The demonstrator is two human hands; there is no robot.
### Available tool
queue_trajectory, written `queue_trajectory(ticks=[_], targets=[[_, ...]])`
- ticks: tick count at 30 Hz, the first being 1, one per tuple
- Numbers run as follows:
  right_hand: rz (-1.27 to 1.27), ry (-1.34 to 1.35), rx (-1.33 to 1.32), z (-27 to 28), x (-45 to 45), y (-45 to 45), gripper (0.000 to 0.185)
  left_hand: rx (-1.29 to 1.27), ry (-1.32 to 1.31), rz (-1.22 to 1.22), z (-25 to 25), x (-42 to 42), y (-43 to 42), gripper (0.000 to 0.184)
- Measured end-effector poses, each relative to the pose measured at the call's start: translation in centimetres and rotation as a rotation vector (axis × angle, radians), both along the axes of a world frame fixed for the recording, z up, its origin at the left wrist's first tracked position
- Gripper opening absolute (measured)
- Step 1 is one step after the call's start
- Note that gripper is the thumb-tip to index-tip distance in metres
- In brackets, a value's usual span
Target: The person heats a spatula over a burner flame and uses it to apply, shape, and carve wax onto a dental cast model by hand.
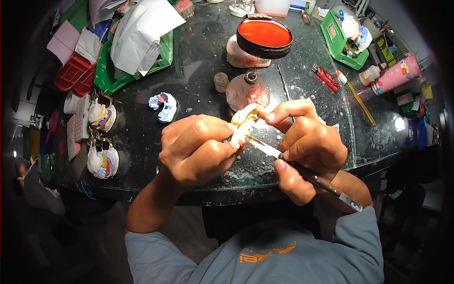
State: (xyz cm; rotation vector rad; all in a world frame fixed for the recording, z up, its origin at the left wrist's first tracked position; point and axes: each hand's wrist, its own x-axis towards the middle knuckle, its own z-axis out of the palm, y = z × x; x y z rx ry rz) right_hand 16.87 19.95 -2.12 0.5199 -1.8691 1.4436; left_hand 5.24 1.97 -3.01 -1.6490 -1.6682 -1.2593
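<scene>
A small pale yellow dental cast (244,122), brightly lit, is pinched between the fingers of my left hand (198,149). My right hand (312,146) grips a knife (321,182) with a dark riveted handle, and its blade tip touches the cast's lower right side. The index finger of my right hand rests near the top of the cast. Just beyond the cast stands a stained glass burner (247,92) with a small cap (221,82) beside it. A light blue piece (163,107) lies to the left of the burner.
A tin of red wax (265,37) sits behind the burner. Two mounted casts (102,158) stand at the left, below a green tray (108,78) with papers. At the right are a red lighter (326,79), a yellow-handled tool (362,104), a pink bottle (396,75) and another green tray (352,60).
</scene>
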Motion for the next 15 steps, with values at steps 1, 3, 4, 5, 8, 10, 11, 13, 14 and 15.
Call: queue_trajectory(ticks=[1,3,4,5,8,10,11,13,14,15], targets=[[-0.012,0.002,-0.004,-0.03,0.0,-0.01,0.018,-0.002,-0.018,-0.002,-0.01,0.06,0.02,0.042],[-0.041,0.012,-0.018,-0.21,-0.02,-0.04,0.018,0.003,-0.147,0.012,0.49,0.24,0.22,0.036],[-0.048,0.017,-0.017,-0.28,-0.02,0.12,0.017,0.007,-0.21,0.02,0.69,0.27,0.3,0.032],[-0.055,0.021,-0.017,-0.36,-0.02,0.27,0.017,0.004,-0.325,-0.002,0.55,0.14,0.19,0.036],[-0.075,0.023,-0.042,-0.52,-0.03,0.39,0.015,0.049,-0.511,-0.086,0.52,-0.27,0.75,0.033],[-0.09,0.018,-0.084,-0.77,-0.08,0.22,0.014,0.034,-0.672,-0.157,0.27,-0.1,0.79,0.033],[-0.095,0.008,-0.11,-0.9,-0.03,0.11,0.014,0.019,-0.722,-0.18,0.22,-0.15,0.76,0.033],[-0.089,-0.004,-0.156,-0.82,-0.12,-0.07,0.013,-0.017,-0.803,-0.225,0.15,-0.23,0.69,0.037],[-0.087,-0.009,-0.179,-0.79,-0.16,-0.16,0.012,-0.039,-0.836,-0.247,0.09,-0.21,0.61,0.04],[-0.086,-0.012,-0.201,-0.75,-0.26,-0.31,0.012,-0.061,-0.869,-0.269,0.07,-0.18,0.57,0.044]])
